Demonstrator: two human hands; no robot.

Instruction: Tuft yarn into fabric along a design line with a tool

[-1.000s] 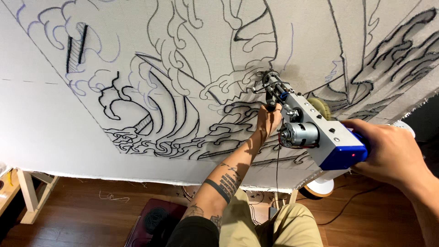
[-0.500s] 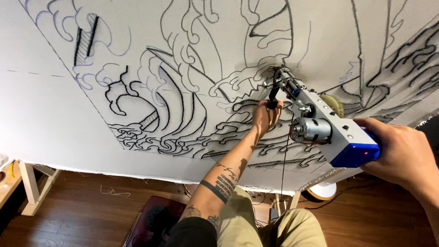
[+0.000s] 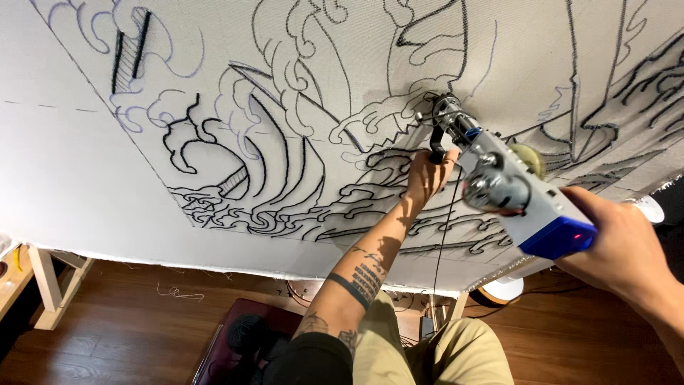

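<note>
1 head camera looks down, close, along the stretched canvas (image 3: 107, 185).

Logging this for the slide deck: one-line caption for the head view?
Right hand aims tufting gun at outlined cloth; left hand steadies its front handle.

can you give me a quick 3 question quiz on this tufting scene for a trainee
1. True or false: the tufting gun has its needle end pressed against the stretched cloth.
2. Which hand grips the blue rear end of the gun? A) left hand B) right hand C) neither
3. Fill in: the left hand holds the black front ____ just below the gun's needle end.

Key
1. True. The tip meets the cloth among the black wave outlines.
2. B. The right hand wraps the blue end, at the right of the head view.
3. handle. The left arm reaches up from below, fingers closed around it.
</note>
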